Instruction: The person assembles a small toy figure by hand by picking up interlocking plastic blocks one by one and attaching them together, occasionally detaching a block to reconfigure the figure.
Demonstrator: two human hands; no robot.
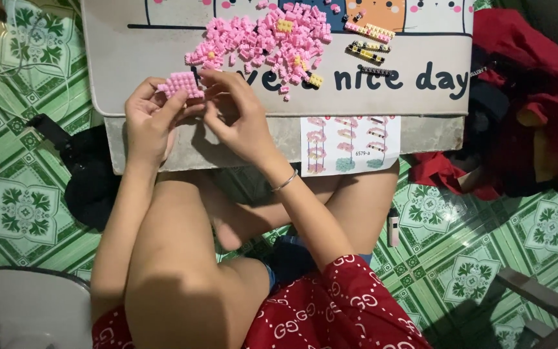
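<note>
We see the left hand [150, 119] closed around a small pink brick plate [181, 84] at the near edge of the low table [130, 58], while the right hand [237, 116], just to the right of it, pinches its edge with curled fingers, and the pile of loose pink bricks [272, 39] lies further up, nearer to the right hand.

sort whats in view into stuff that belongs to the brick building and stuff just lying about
Belongs:
pink block, held by left hand and right hand
brick pile
yellow strips
instruction sheet
table

Lying about:
red clothes
black bag
white device on the floor
cables
</note>
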